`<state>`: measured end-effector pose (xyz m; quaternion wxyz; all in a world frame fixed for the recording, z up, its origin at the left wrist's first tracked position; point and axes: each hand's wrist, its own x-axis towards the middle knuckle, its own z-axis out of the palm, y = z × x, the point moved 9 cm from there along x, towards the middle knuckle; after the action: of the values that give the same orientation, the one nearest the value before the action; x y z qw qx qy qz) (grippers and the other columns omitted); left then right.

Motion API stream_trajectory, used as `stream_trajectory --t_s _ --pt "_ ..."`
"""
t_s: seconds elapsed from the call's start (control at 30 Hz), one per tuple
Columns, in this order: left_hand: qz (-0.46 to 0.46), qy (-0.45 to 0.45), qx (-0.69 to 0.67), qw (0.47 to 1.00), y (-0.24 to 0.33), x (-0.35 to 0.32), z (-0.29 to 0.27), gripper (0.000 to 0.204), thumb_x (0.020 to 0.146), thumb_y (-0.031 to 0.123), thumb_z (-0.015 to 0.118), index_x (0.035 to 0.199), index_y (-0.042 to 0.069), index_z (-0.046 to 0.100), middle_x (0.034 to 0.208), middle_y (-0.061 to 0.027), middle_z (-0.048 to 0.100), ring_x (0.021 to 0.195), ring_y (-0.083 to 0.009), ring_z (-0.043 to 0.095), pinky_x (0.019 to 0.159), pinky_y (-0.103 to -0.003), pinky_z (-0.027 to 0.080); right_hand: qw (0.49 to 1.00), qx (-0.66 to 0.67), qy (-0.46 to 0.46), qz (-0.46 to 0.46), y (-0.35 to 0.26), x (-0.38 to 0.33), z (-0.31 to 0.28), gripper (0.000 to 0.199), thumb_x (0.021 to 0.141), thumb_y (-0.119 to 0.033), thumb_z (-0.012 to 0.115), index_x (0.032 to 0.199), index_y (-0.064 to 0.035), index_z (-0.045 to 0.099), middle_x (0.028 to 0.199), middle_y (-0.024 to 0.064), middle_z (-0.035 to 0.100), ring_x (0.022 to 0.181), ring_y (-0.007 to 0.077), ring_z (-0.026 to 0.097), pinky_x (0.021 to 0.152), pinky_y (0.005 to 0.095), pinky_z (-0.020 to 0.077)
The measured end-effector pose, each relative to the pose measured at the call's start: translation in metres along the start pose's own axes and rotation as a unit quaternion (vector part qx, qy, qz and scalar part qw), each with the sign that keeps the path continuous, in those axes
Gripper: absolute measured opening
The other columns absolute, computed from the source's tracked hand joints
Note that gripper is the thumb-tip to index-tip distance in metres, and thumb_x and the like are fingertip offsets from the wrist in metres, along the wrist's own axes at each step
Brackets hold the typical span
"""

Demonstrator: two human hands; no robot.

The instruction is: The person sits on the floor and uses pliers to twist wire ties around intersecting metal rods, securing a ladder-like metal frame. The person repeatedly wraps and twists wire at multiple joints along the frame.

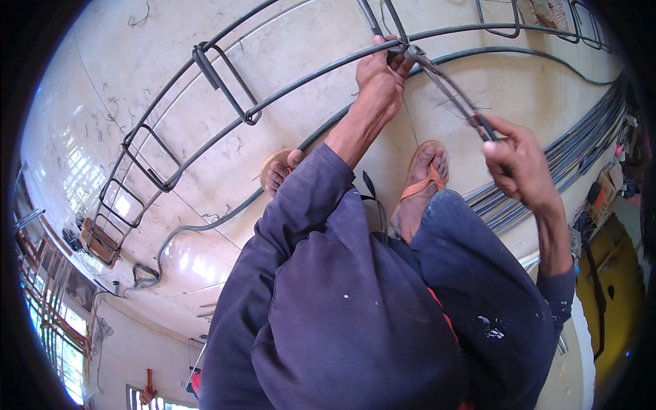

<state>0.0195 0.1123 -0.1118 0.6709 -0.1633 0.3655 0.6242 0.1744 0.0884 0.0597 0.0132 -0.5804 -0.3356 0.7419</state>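
Note:
A long rebar cage [321, 73] arcs across the floor in front of me, its bars crossed by rectangular stirrups [231, 102]. My left hand [380, 83] is closed around it at a joint where a stirrup [370, 16] meets the near long bar. The jaws of the long-handled pincers [447, 87] are at that same joint, beside my left fingers. Out to the right, my right hand [521, 164] grips the ends of the pincers' handles. Whatever lies between the jaws is too small to make out.
A bundle of loose steel rods [577, 147] lies to the right. One dark rod [236, 210] curves across the floor between the cage and my sandalled feet [425, 176]. Short wire scraps are scattered about. A wooden block [100, 240] is at the cage's left end.

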Motion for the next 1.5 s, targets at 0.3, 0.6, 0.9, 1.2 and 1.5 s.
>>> stream_trajectory --t_s 0.3,0.6,0.9,1.2,1.5 --pt "-0.015 0.038 0.032 0.999 0.002 -0.004 -0.006 0.028 0.101 0.029 0.05 0.099 0.002 0.054 0.091 -0.0099 0.062 0.088 -0.0208 0.063 0.08 -0.03 0.056 0.996 -0.086 0.033 -0.02 0.023 0.008 0.0 0.043 0.101 -0.026 0.048 0.134 0.0001 0.046 0.066 0.0013 0.049 0.049 0.0065 0.048 0.047 0.0217 0.0412" --pt "-0.028 0.032 0.005 0.999 -0.002 -0.001 -0.005 0.025 0.1 0.031 0.053 0.103 0.006 0.058 0.087 -0.003 0.062 0.077 -0.015 0.064 0.07 -0.028 0.056 0.952 0.271 -0.09 0.108 0.042 -0.011 0.042 0.049 0.104 -0.047 0.032 0.105 -0.0039 0.055 0.059 0.0024 0.05 0.042 0.0087 0.046 0.036 0.0229 0.0382" --pt "-0.028 0.006 -0.009 1.0 -0.004 0.006 -0.009 0.024 0.101 0.028 0.052 0.101 0.005 0.058 0.09 -0.0057 0.064 0.079 -0.0149 0.063 0.071 -0.029 0.056 0.984 -0.081 0.16 -0.019 -0.016 -0.026 0.004 0.055 0.072 -0.017 0.083 0.114 -0.003 0.051 0.075 0.0053 0.058 0.049 0.0087 0.053 0.042 0.0226 0.0423" --pt "-0.007 0.019 0.004 1.0 -0.008 0.001 -0.002 0.026 0.101 0.031 0.052 0.103 0.006 0.058 0.083 -0.0019 0.061 0.07 -0.0122 0.06 0.061 -0.027 0.052 0.965 0.225 -0.009 0.138 0.039 -0.012 0.014 0.041 0.101 -0.039 0.046 0.118 -0.0032 0.055 0.071 0.0027 0.052 0.041 0.0053 0.038 0.033 0.0185 0.0292" --pt "-0.017 0.03 -0.005 0.999 -0.004 -0.006 -0.003 0.027 0.102 0.03 0.049 0.103 0.004 0.056 0.087 -0.0065 0.062 0.076 -0.0159 0.063 0.068 -0.03 0.055 0.988 -0.122 0.098 0.008 0.006 -0.014 0.011 0.044 0.088 -0.033 0.07 0.117 -0.0039 0.055 0.064 -0.0005 0.05 0.046 0.0048 0.045 0.041 0.0202 0.0354"
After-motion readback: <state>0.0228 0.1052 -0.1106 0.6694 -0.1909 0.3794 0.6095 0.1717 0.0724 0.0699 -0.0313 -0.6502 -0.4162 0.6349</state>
